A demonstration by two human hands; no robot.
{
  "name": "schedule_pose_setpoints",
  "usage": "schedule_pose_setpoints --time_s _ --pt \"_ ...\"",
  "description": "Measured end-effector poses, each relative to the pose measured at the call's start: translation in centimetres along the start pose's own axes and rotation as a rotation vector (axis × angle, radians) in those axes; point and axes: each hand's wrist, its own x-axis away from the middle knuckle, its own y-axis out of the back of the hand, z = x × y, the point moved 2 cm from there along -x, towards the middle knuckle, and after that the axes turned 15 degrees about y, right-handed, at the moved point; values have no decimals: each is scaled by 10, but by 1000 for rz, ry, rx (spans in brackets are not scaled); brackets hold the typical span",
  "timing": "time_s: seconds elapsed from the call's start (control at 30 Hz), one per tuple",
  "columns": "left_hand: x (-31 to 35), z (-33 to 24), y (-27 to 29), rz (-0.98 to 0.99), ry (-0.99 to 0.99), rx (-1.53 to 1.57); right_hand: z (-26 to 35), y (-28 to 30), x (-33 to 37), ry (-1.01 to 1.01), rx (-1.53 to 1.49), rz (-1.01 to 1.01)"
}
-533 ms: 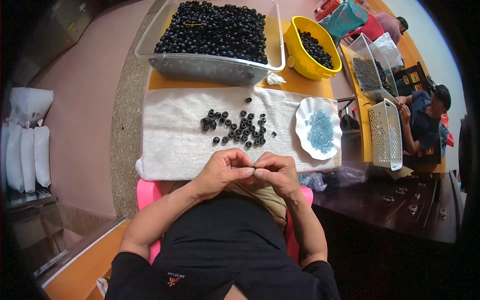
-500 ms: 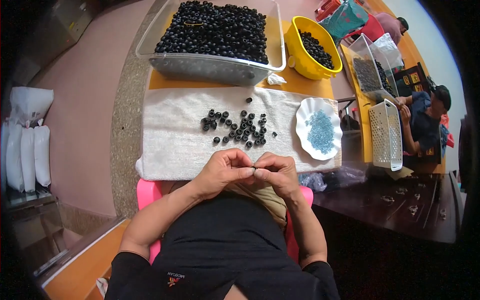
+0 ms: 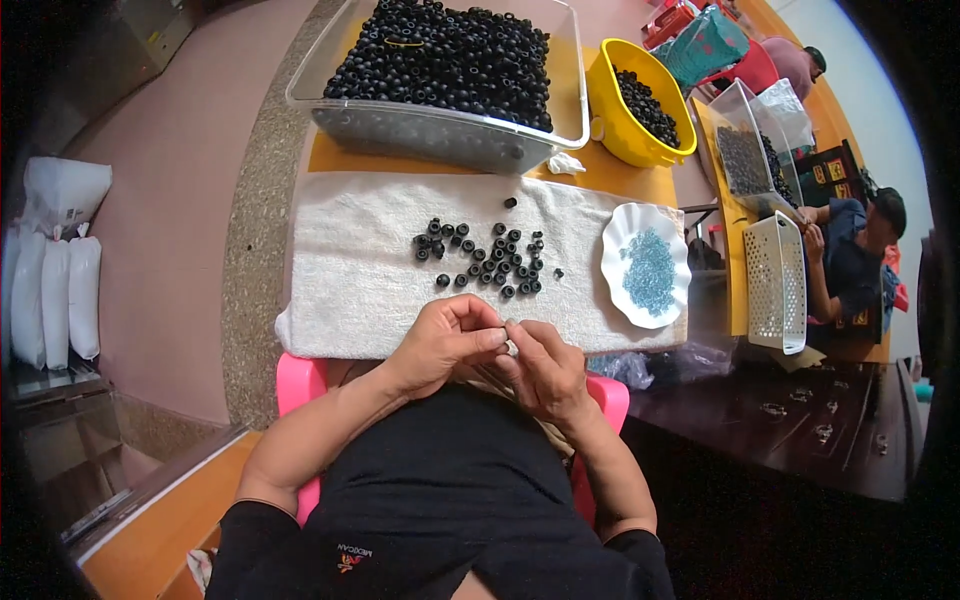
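My left hand point(image 3: 453, 338) and my right hand point(image 3: 549, 371) meet in front of my body at the towel's near edge. Both are closed, thumb and fingertips pinched close together. A tiny pale spot shows between the right fingers; what they hold is too small and covered to name. Just beyond them, several small black ring-shaped pieces point(image 3: 487, 267) lie scattered on a white towel point(image 3: 350, 270). To the right on the towel rests a white scalloped plate point(image 3: 614, 285) with many tiny light-blue clear pieces point(image 3: 650, 268) in it.
Behind the towel stand a big clear bin point(image 3: 430, 128) and a yellow tub point(image 3: 606, 100), both holding black pieces. A white perforated basket point(image 3: 775, 285) is at the right, near a seated person point(image 3: 850, 260). White sacks point(image 3: 55, 300) stand at the far left.
My right hand has turned and dropped slightly, its fingers shifting at the pinch. My left hand stays nearly in place. The whole view has shifted a little.
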Motion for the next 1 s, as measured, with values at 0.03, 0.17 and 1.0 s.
schedule_pose_setpoints --time_s 0.03,0.17,1.0 --pt "0 0 0 -2 -7 22 1 1 -2 -36 -43 3" --pt "3 -1 -3 22 5 26 -12 9 2 -75 -162 -21" --pt "4 -1 -1 1 3 5 -70 18 1 -326 97 -121"
